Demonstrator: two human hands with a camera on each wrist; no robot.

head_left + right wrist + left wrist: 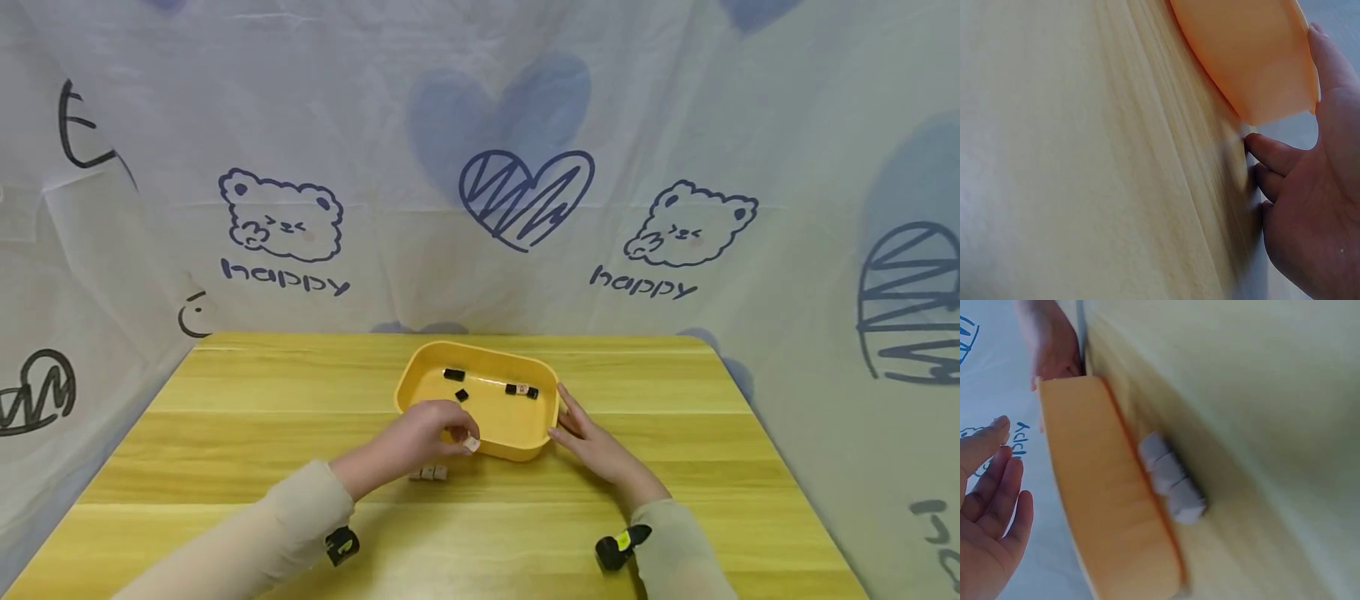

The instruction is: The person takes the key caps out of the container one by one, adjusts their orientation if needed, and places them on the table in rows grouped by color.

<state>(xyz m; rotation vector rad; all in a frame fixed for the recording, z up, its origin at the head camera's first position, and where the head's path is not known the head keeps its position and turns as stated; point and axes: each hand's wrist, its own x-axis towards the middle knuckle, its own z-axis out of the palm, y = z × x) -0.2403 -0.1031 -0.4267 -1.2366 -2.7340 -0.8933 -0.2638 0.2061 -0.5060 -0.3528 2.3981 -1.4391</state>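
Observation:
Above the near wall of a yellow plastic tray [517, 452], my left hand [431, 425] pinches a small white cube [471, 443] at its fingertips. In the left wrist view the thumb and fingers of that left hand [991, 512] curve toward each other, and the cube does not show there. My right hand [600, 450] rests against the tray's right end, fingers extended along its rim and side. Beneath the left hand, a short row of white cubes [1169, 478] lies on the table, close to the tray's near side.
Inside the tray are a black piece [453, 375], a single black cube [461, 395], and a row [522, 389] of black with a pale cube in its middle. The wood-grain table [262, 417] meets a printed white curtain [405, 275] at the back.

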